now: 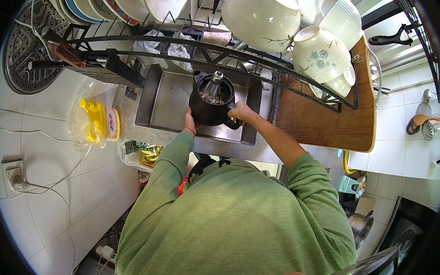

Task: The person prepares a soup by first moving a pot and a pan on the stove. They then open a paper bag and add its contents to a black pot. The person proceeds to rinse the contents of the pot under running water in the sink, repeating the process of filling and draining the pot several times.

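A black pot [207,112] with a short spout and a loop handle is held over the stainless steel sink [169,99]. My right hand [242,112] grips it at the handle side. My left hand [189,122] presses against its lower left side, with the fingers partly hidden behind the pot. Above the open mouth is a metal faucet head [217,76], and water streams from it into the pot. Dark and pale bits lie inside, too small to identify. No lid is on the pot.
A black dish rack [200,45] crosses above the sink, carrying plates [127,8] and upturned bowls [320,53]. To the right is a wooden board [327,128]. A yellow detergent bottle [99,119] stands left, near a wall socket [13,176] with cords.
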`<control>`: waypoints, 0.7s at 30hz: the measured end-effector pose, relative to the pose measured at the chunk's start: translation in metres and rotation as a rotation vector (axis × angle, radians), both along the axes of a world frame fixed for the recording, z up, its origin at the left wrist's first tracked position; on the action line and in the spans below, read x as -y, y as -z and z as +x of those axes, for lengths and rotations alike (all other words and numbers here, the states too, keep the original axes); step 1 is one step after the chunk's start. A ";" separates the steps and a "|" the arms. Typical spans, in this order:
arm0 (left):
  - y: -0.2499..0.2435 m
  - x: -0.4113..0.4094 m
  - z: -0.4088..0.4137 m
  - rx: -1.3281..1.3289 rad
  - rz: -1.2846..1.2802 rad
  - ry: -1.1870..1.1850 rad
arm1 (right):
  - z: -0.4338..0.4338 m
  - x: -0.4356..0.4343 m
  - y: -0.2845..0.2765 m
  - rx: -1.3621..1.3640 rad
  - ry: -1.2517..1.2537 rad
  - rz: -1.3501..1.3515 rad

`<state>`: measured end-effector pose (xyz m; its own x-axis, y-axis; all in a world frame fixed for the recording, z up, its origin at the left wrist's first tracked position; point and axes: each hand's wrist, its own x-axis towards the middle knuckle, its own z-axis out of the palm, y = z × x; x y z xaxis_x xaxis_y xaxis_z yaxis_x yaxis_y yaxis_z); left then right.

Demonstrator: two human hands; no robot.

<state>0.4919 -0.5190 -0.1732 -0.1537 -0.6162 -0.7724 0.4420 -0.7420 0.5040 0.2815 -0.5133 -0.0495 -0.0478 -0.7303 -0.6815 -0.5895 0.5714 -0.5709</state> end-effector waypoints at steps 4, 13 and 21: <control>0.012 0.002 0.001 -0.153 -0.071 -0.059 | 0.002 0.002 -0.004 0.001 0.001 0.014; 0.028 0.007 0.001 -0.059 0.000 -0.035 | 0.002 0.004 -0.001 0.011 0.008 0.026; 0.007 0.006 -0.002 0.043 0.012 0.055 | 0.002 0.004 0.006 -0.003 0.062 0.039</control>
